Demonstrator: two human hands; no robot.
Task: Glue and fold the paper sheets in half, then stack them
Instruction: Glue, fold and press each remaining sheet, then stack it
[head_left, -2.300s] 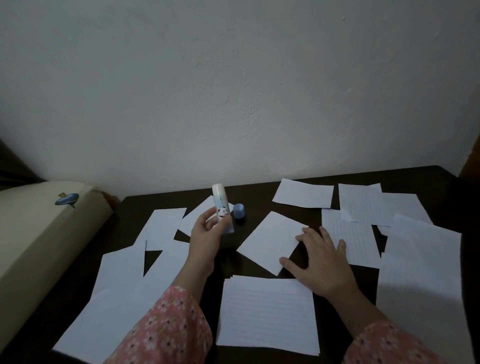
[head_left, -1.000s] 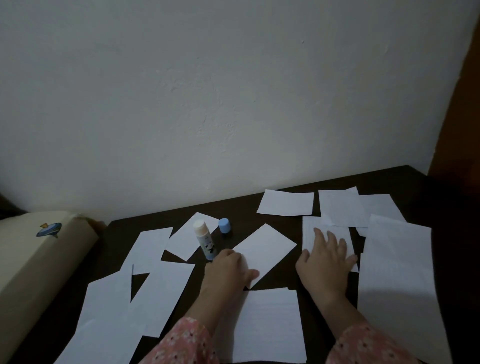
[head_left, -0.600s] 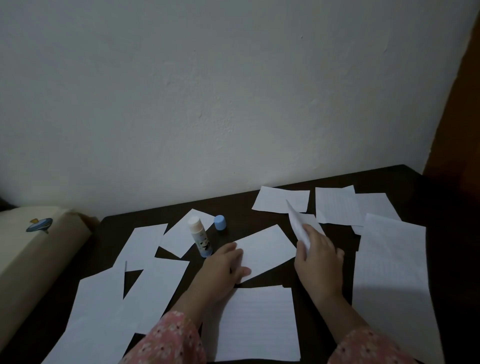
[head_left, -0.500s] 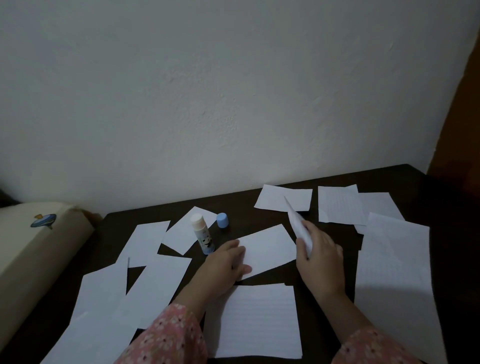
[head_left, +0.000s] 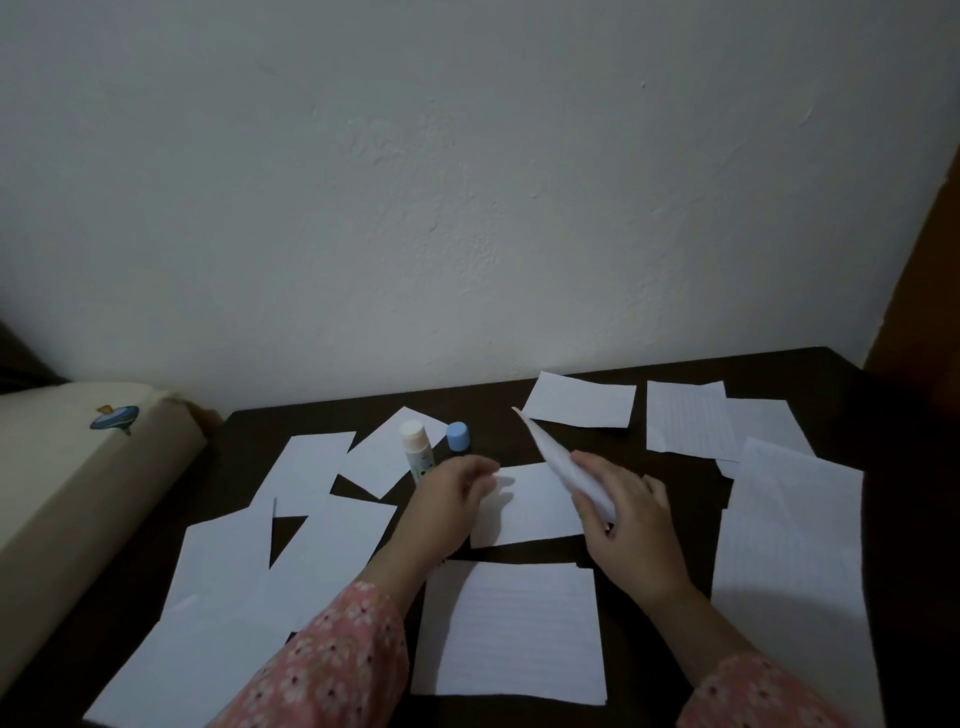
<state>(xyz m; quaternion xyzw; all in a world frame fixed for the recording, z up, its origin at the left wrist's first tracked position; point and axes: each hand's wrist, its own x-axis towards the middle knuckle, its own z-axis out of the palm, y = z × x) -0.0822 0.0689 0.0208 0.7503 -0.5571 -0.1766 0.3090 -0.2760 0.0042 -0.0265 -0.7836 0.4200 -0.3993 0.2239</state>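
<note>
A folded paper sheet (head_left: 558, 460) is lifted off the tabletop (head_left: 810, 374), seen nearly edge-on with its far tip pointing up and to the left; the right hand (head_left: 626, 525) grips its near end, fingers curled round it. Under and just left of it a flat sheet (head_left: 524, 506) lies on the dark tabletop, and the left hand (head_left: 452, 493) hovers over or on this sheet's left edge, blurred, so I cannot tell whether its fingers are straight or curled. Nearer the person a lined sheet (head_left: 511, 629) lies flat. Behind the left hand the uncapped glue stick (head_left: 415, 452) stands upright, its blue cap (head_left: 458, 436) just to its right. More sheets are spread out: overlapping ones (head_left: 249, 566) at left, a small one (head_left: 582, 400) near the wall, several (head_left: 691, 421) at right, and a large sheet (head_left: 795, 561) by the right forearm. Both arms wear pink flowered sleeves (head_left: 332, 660). A beige cushion-like thing (head_left: 78, 467) sits at far left.
</note>
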